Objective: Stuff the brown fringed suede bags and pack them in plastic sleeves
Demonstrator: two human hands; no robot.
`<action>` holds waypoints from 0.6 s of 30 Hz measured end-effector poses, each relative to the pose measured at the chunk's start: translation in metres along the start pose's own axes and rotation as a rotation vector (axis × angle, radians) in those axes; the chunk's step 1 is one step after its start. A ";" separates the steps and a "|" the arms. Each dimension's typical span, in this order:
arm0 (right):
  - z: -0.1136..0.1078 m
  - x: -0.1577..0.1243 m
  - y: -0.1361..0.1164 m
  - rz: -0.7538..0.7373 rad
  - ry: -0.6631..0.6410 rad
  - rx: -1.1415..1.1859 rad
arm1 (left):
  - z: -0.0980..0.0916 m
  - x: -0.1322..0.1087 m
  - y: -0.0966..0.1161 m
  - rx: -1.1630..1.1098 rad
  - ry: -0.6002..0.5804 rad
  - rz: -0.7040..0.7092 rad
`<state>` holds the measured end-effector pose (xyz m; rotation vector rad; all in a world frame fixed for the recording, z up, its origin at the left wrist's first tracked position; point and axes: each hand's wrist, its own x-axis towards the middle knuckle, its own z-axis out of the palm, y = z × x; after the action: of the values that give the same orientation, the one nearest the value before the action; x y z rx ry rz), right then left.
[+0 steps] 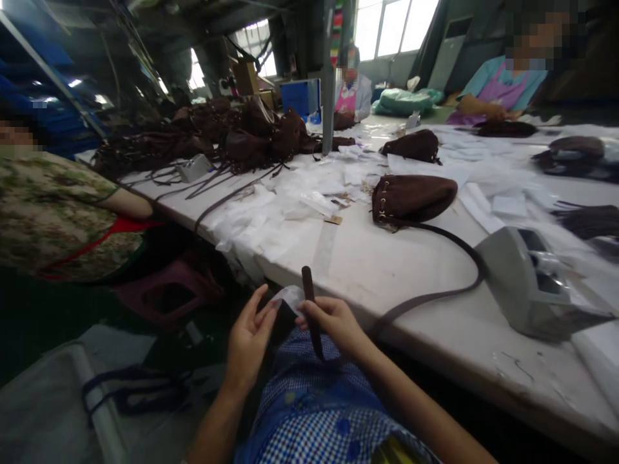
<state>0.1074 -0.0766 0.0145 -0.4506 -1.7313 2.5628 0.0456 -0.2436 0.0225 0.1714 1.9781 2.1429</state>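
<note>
right hand (333, 320) pinches a dark strap (309, 303) upright over the lap. left hand (249, 335), fingers half open, touches white paper (290, 298). brown bag (411, 198) on table (387, 270).

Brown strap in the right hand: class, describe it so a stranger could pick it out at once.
Find the long white table and come to its near edge. Just below it, the right hand pinches a narrow dark brown strap, rounded end up, facing the left hand. Other straps lie flat on the table; this one is held upright.
</note>
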 end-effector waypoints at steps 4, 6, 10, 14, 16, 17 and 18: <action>0.003 -0.003 -0.001 -0.066 -0.024 -0.042 | -0.009 -0.012 -0.011 0.049 -0.047 -0.250; 0.006 -0.005 0.000 -0.071 -0.073 -0.069 | -0.003 -0.016 -0.015 0.027 -0.180 -0.344; 0.008 -0.008 0.005 0.006 -0.184 -0.064 | 0.013 -0.008 -0.013 -0.174 -0.189 -0.339; 0.001 -0.014 0.010 0.060 -0.190 -0.112 | 0.012 0.013 -0.003 -0.299 0.005 -0.303; -0.003 -0.019 0.012 0.023 -0.156 -0.151 | 0.006 0.022 0.001 -0.355 0.057 -0.310; -0.005 -0.022 0.012 0.002 -0.150 -0.174 | 0.004 0.025 0.003 -0.386 0.059 -0.316; -0.005 -0.026 0.012 -0.015 -0.152 -0.203 | 0.002 0.027 0.004 -0.416 0.054 -0.323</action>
<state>0.1352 -0.0809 0.0072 -0.2498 -2.0480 2.4809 0.0195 -0.2357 0.0247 -0.2580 1.4185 2.2894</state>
